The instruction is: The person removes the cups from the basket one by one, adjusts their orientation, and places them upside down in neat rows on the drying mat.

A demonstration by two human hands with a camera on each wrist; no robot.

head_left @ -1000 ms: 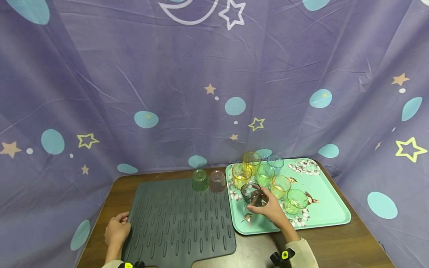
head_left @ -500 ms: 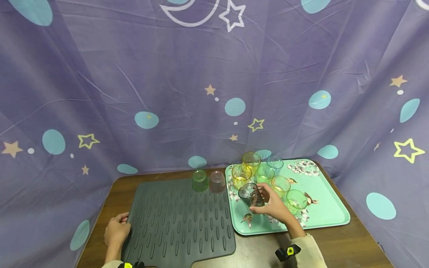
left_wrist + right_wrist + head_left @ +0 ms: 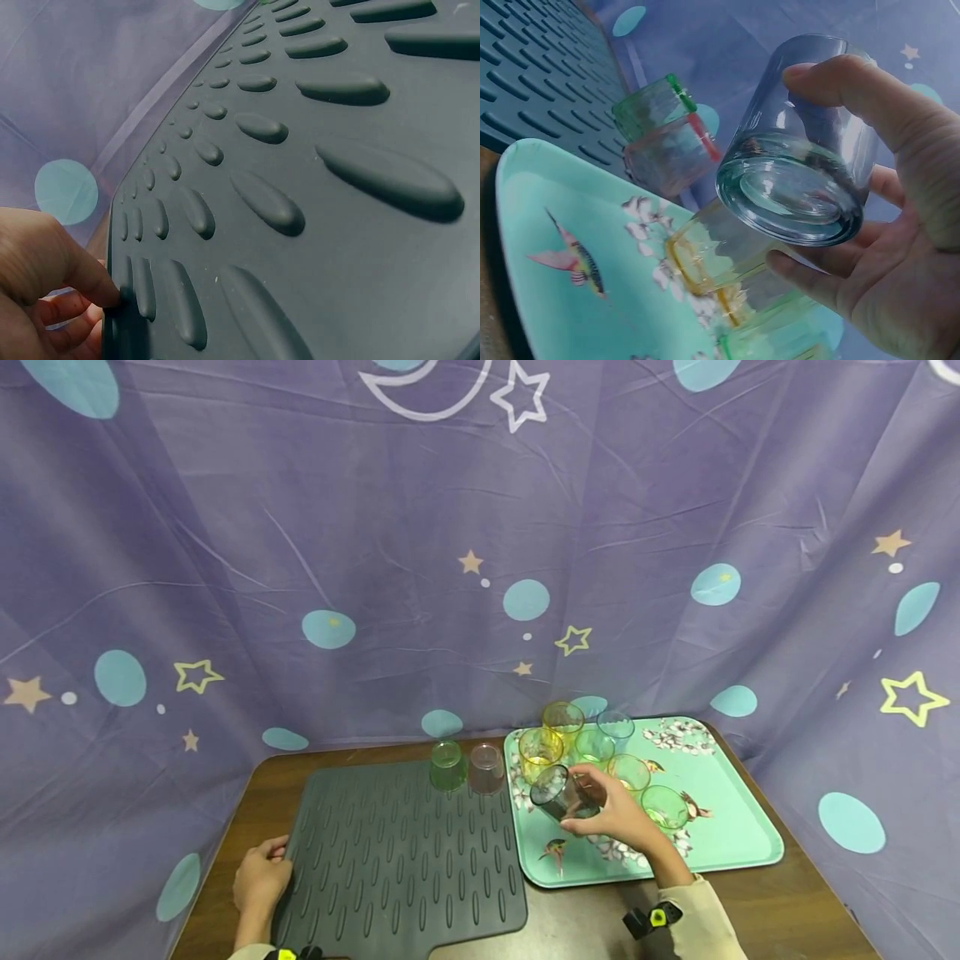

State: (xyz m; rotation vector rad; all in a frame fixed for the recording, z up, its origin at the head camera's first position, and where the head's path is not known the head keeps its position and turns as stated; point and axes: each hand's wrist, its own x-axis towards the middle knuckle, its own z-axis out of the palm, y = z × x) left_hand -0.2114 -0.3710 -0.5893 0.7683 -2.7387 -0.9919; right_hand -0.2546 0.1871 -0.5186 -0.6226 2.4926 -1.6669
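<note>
My right hand (image 3: 618, 814) grips a dark grey glass tumbler (image 3: 553, 793) over the front left of the mint-green tray (image 3: 738, 827). The tumbler leans with its mouth to the left; in the right wrist view its thick base (image 3: 791, 199) faces the camera, thumb on one side and fingers on the other. My left hand (image 3: 261, 878) pinches the left edge of a dark grey ribbed drying mat (image 3: 405, 860), thumb (image 3: 94, 281) on top and the other fingers curled at the rim. Behind the right hand, yellow glasses (image 3: 541, 753) and a green glass (image 3: 664, 807) stand mouth up on the tray.
On the mat's far right corner, a green glass (image 3: 447, 767) and a pinkish glass (image 3: 486, 770) stand upside down side by side. A blue glass (image 3: 616, 727) is at the tray's back. The wooden table (image 3: 795, 918) meets a purple patterned curtain (image 3: 420, 527).
My right hand has tipped the dark grey tumbler from nearly upright to leaning left, with the wrist moving a little to the right. The left hand stays at the mat's edge.
</note>
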